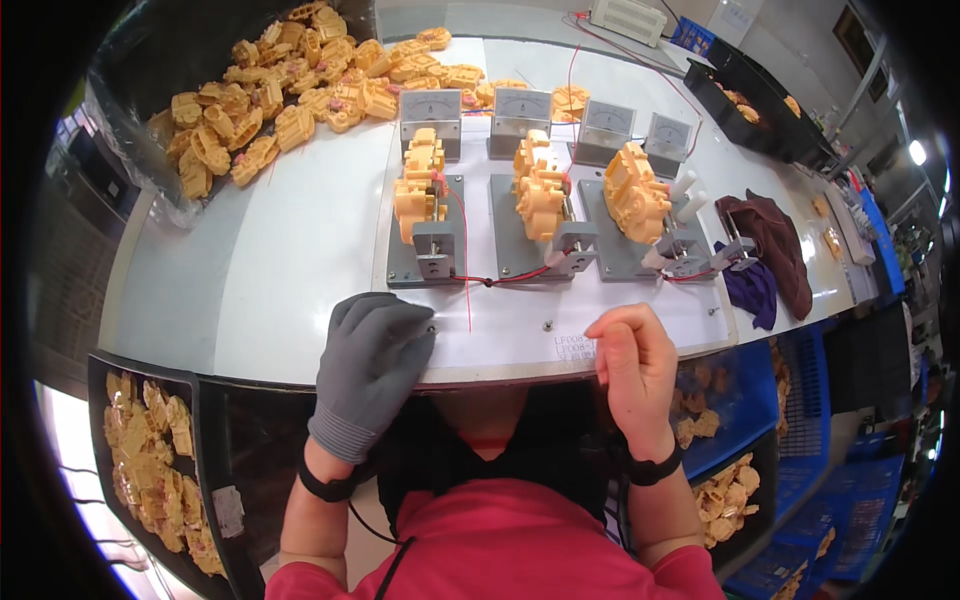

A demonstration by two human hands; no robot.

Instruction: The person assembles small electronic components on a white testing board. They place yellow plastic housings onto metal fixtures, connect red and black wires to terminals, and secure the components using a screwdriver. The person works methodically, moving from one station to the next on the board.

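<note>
My left hand (372,362), in a grey knitted glove, hovers at the table's front edge with its fingers loosely bent and nothing seen in them. Bare and half curled, my right hand (637,368) is over the same edge, holding nothing visible. Beyond them, three grey test fixtures stand in a row. Each bears a yellow plastic gearbox-like housing: the left one (418,190), the middle one (540,190) and the right one (637,195). Red wires (530,274) run along the fixtures' front. Behind the fixtures stand several analog meters (522,105). Neither hand touches a housing.
Yellow housings (290,80) spill from a black plastic-lined bin (130,100) at the far left. A brown cloth (770,240) lies right of the fixtures. Below the table are a black crate (205,450) of housings at left and blue crates (745,420) at right.
</note>
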